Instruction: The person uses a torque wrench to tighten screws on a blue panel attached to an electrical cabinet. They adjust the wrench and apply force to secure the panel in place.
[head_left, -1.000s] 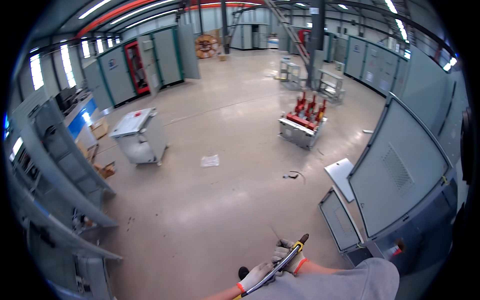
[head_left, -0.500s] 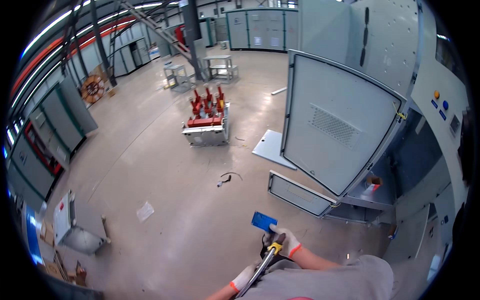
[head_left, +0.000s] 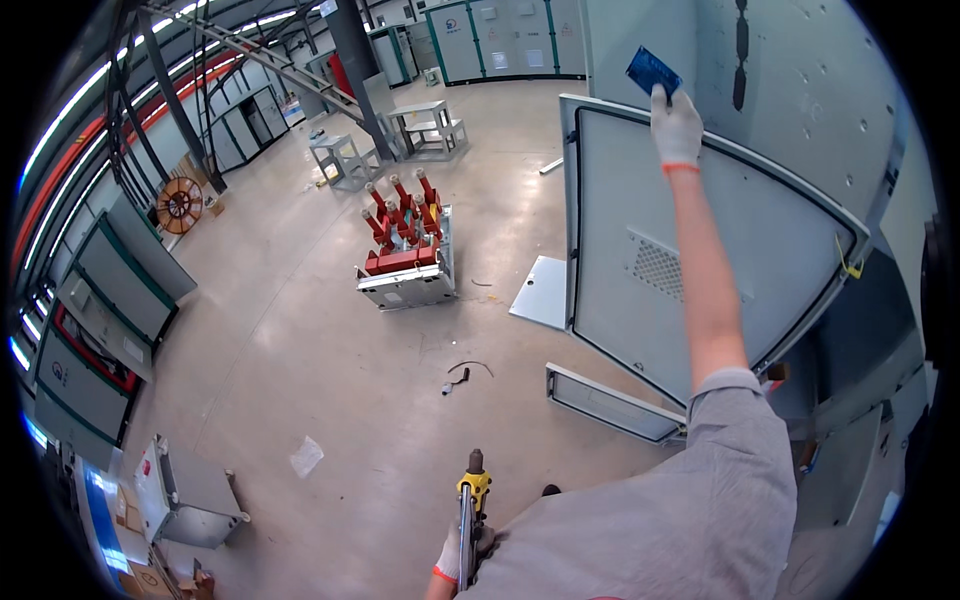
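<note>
My right hand (head_left: 677,128), in a white work glove with an orange cuff, reaches far forward and up. Its fingers pinch the lower edge of a small blue rectangular plate (head_left: 653,70). Plate and hand show in front of the tall grey cabinet's side panel (head_left: 800,95), above the top edge of an open grey door (head_left: 640,180); whether the plate touches the panel, I cannot tell. Low in the picture, my gloved left hand (head_left: 452,552) is closed around a hand rivet gun (head_left: 475,490) with a yellow head, silver handles and a dark nose pointing up.
A smaller door (head_left: 610,405) stands open below the large one, and a flat panel (head_left: 540,292) lies beside it. Further off stand a switchgear unit with red poles (head_left: 400,260) and grey steps (head_left: 430,130). Cable scraps (head_left: 460,380) and clear plastic (head_left: 307,456) lie on the floor.
My right hand has lifted the blue plate from near my body up toward the cabinet. It has left the rivet gun, which now stands more upright in my left hand.
</note>
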